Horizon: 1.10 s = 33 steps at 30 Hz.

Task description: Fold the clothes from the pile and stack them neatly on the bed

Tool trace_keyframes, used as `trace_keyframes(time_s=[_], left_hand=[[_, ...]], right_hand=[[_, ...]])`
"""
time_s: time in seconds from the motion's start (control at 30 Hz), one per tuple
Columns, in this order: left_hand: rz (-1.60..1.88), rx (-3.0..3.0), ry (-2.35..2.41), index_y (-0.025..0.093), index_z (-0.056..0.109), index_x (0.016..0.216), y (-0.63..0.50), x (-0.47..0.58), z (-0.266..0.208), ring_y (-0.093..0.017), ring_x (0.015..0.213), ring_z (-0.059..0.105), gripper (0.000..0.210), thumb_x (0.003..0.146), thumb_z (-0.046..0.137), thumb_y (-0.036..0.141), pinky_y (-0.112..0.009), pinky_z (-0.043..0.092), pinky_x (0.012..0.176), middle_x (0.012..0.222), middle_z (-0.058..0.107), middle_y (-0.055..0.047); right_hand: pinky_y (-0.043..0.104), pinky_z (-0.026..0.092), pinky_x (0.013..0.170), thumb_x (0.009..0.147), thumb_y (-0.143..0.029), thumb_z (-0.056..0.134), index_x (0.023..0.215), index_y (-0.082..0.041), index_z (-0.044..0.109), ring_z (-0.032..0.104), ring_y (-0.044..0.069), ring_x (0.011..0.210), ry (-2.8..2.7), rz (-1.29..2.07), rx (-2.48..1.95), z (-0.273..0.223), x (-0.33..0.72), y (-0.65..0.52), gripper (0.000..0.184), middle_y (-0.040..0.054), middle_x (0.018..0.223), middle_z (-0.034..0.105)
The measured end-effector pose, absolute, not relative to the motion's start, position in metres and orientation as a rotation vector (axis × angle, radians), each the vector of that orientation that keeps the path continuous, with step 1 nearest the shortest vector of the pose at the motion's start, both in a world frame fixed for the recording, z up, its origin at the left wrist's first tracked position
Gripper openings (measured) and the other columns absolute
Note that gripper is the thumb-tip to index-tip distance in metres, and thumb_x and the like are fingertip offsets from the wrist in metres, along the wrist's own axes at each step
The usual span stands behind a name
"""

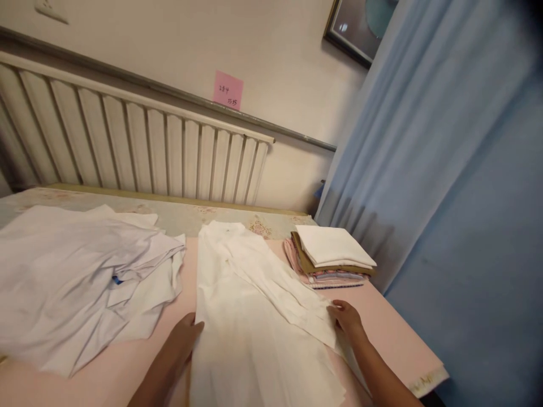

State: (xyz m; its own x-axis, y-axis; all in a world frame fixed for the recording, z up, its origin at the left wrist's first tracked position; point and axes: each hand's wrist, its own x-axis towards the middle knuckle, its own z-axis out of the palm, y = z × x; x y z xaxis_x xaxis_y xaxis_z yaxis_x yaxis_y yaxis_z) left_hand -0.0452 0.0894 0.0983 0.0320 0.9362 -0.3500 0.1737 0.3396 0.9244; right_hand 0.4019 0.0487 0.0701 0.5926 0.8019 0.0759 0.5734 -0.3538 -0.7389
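A white long-sleeved shirt lies spread in front of me, collar at the far end. One sleeve slants across it toward the right. My left hand is closed on the shirt's left edge, thumb on top and the other fingers hidden beneath the cloth. At the right side, my right hand pinches the white fabric near the sleeve's end between thumb and fingers. The shirt's near end runs out of the bottom of the view.
A loose heap of white garments lies left. Folded clothes are stacked at the right, a white one on top. Pink cloth covers the table. Behind stand a radiator and wall; a blue curtain hangs right.
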Motion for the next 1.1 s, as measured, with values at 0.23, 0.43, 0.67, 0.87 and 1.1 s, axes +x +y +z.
trace_keyframes(time_s=[0.23, 0.43, 0.67, 0.87, 1.1], left_hand=[[0.825, 1.066, 1.431, 0.018, 0.054, 0.08, 0.09, -0.044, 0.093, -0.014, 0.048, 0.051, 0.015, 0.069, 0.057, 0.028, -0.023, 0.036, 0.043, 0.055, 0.055, 0.003], [0.85, 1.058, 1.409, 0.018, 0.053, 0.08, 0.091, -0.045, 0.089, -0.014, 0.05, 0.052, 0.014, 0.069, 0.056, 0.026, -0.023, 0.036, 0.045, 0.057, 0.056, 0.003], [0.857, 1.052, 1.392, 0.019, 0.052, 0.077, 0.09, -0.044, 0.088, -0.013, 0.046, 0.048, 0.01, 0.069, 0.055, 0.024, -0.022, 0.033, 0.044, 0.052, 0.05, 0.005], [0.848, 1.063, 1.41, 0.019, 0.052, 0.076, 0.09, -0.046, 0.087, -0.012, 0.043, 0.045, 0.008, 0.069, 0.054, 0.022, -0.022, 0.031, 0.042, 0.048, 0.047, 0.006], [0.848, 1.057, 1.414, 0.018, 0.054, 0.079, 0.091, -0.046, 0.087, -0.014, 0.047, 0.05, 0.012, 0.068, 0.055, 0.024, -0.023, 0.035, 0.044, 0.053, 0.053, 0.004]], right_hand=[[0.023, 0.043, 0.051, 0.055, -0.026, 0.06, 0.07, -0.018, 0.067, 0.06, 0.016, 0.057, -1.1, 0.537, -2.176, 0.081, 0.388, 0.054, 0.018, -0.0001, 0.061, 0.065], [0.023, 0.039, 0.05, 0.059, -0.029, 0.055, 0.062, -0.019, 0.063, 0.056, 0.016, 0.055, -1.18, 0.537, -2.133, 0.099, 0.375, 0.045, 0.013, -0.0015, 0.054, 0.059], [0.028, 0.043, 0.063, 0.068, -0.039, 0.052, 0.078, -0.019, 0.067, 0.059, 0.021, 0.071, -1.344, 0.292, -1.94, 0.164, 0.349, 0.059, 0.027, 0.0006, 0.07, 0.065], [0.028, 0.046, 0.068, 0.083, -0.029, 0.049, 0.089, -0.02, 0.068, 0.063, 0.019, 0.073, -1.707, -0.096, -1.53, 0.227, 0.276, 0.031, 0.021, 0.0027, 0.082, 0.07], [0.023, 0.046, 0.07, 0.085, -0.024, 0.048, 0.089, -0.026, 0.063, 0.062, 0.015, 0.073, -2.43, 0.026, -1.081, 0.153, 0.181, -0.017, 0.016, -0.0006, 0.079, 0.069]])
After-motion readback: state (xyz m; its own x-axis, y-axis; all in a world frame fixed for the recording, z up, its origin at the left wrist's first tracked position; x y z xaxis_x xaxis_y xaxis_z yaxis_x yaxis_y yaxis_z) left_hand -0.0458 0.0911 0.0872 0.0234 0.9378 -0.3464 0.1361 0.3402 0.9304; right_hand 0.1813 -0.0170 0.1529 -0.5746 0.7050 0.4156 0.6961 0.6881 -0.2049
